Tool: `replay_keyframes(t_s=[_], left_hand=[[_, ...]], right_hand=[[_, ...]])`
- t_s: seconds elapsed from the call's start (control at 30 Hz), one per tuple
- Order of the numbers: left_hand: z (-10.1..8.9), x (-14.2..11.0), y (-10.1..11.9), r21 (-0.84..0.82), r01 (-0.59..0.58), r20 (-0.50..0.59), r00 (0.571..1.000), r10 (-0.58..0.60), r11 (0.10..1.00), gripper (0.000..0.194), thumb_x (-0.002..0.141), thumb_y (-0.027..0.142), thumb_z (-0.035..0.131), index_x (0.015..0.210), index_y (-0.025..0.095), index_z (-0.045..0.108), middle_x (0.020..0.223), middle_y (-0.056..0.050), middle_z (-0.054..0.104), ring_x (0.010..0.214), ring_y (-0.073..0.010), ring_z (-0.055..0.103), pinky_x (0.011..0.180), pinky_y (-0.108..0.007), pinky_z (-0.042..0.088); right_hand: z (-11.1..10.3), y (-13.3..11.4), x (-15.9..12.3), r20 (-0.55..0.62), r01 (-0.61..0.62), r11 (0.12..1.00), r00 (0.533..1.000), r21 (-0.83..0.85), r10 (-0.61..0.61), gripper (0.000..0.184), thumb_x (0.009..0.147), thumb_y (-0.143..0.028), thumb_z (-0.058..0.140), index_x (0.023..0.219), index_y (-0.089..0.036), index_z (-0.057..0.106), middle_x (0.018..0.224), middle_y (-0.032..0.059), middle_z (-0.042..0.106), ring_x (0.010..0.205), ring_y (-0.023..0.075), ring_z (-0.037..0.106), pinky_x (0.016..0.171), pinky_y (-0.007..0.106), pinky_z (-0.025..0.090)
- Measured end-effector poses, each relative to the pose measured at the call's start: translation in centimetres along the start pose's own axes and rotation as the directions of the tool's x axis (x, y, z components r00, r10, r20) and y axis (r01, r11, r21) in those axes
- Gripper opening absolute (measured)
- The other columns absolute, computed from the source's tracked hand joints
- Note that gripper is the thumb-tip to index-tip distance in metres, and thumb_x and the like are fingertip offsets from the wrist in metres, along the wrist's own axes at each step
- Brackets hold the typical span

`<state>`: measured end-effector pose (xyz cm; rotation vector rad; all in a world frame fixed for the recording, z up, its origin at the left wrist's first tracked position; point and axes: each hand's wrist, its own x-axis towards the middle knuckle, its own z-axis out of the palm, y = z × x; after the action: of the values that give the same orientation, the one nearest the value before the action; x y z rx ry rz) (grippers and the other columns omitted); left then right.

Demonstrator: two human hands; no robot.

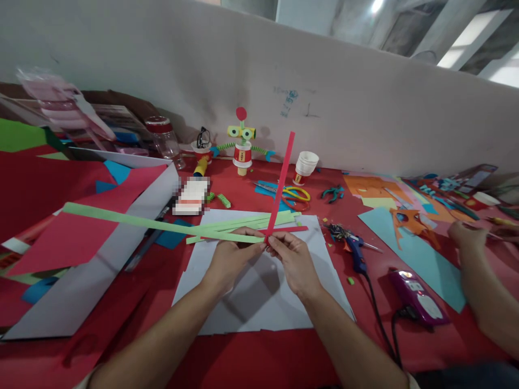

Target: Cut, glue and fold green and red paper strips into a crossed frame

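Over the white paper sheets [227, 308], my left hand [233, 259] pinches the end of a long light-green paper strip [141, 220], which reaches out to the left. My right hand [290, 259] is closed on the lower end of a red paper strip [283, 178] that stands up and leans slightly right. The two strip ends meet at a right angle between my fingertips, which partly hide the join. Behind my hands lie several more green paper strips [243, 220] and another red strip [298, 229].
A paper-cup robot figure [242, 154] and stacked paper cups [306, 163] stand near the wall. Scissors [298, 193], pliers [333, 193] and a glue gun [357, 254] with a cord lie rightward, beside a purple power socket [419, 300]. A co-worker's arm [482, 275] reaches in at right.
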<state>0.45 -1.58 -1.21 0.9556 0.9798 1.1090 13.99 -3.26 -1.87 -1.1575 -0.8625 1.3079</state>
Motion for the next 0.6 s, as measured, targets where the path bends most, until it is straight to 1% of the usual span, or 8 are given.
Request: replay_keyframes(t_s=[0.17,0.27,0.43,0.6], left_hand=[[-0.06,-0.02,-0.04,-0.096,0.034,0.003,0.999,-0.034,0.995,0.024,0.058,0.021,0.078,0.079,0.016,0.067,0.073,-0.002,0.069,0.072,-0.0158,0.062,0.074,-0.030,0.047],[-0.11,0.01,-0.08,-0.118,0.059,-0.011,0.998,-0.061,0.991,0.026,0.058,0.019,0.078,0.081,0.016,0.066,0.069,-0.001,0.068,0.069,-0.0154,0.062,0.071,-0.029,0.047],[0.08,0.02,-0.07,-0.121,0.058,-0.027,0.998,-0.061,0.991,0.027,0.058,0.018,0.078,0.081,0.016,0.064,0.069,-0.001,0.069,0.068,-0.0149,0.062,0.071,-0.028,0.048],[0.20,-0.03,0.40,-0.086,0.042,0.030,0.999,-0.039,0.995,0.032,0.057,0.020,0.080,0.086,0.017,0.065,0.076,-0.001,0.069,0.073,-0.0151,0.063,0.074,-0.029,0.050]], right_hand=[[0.12,0.05,-0.16,0.003,0.090,0.993,0.996,-0.075,-0.090,0.013,0.074,-0.031,0.067,0.072,-0.019,0.064,0.064,-0.0024,0.060,0.062,0.0112,0.053,0.063,0.026,0.042],[0.13,0.00,-0.25,0.024,0.116,0.988,0.993,-0.104,-0.114,0.012,0.076,-0.031,0.065,0.074,-0.019,0.064,0.065,-0.0017,0.061,0.063,0.0115,0.054,0.063,0.026,0.042],[0.30,-0.24,-0.32,0.027,0.071,0.995,0.997,-0.071,-0.069,0.010,0.072,-0.028,0.068,0.077,-0.019,0.067,0.070,-0.0007,0.065,0.067,0.0123,0.056,0.065,0.026,0.043],[0.18,-0.32,-0.09,-0.019,0.033,0.999,0.999,-0.025,-0.034,0.010,0.068,-0.028,0.071,0.072,-0.019,0.067,0.065,-0.0021,0.062,0.061,0.0107,0.052,0.062,0.026,0.041]])
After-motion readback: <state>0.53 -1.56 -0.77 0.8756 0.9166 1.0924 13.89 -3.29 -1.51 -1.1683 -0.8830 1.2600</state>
